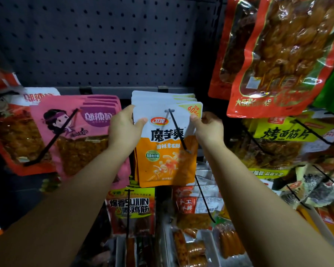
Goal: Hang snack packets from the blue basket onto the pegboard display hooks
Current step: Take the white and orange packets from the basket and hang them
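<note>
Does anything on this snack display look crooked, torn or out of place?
Nothing looks damaged or spilled. The orange and white packets hang on their black hook, with the left hand and right hand gripping the front one's top corners. The neighbouring pink packets hang slightly tilted.

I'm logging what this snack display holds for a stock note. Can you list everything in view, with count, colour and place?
white-and-orange packets: a stack, exact count unclear, centre hook
black hook: one, through the front packet's hole
pink packets: several, left of centre on a hook
red packets: at least two, far left
large red packets: two, upper right
yellow-green packets: several, right
yellow-and-red packet: one visible, below centre
pegboard: one, dark grey, behind everything
left hand: grips the front packet's left edge
right hand: pinches its right edge
</note>
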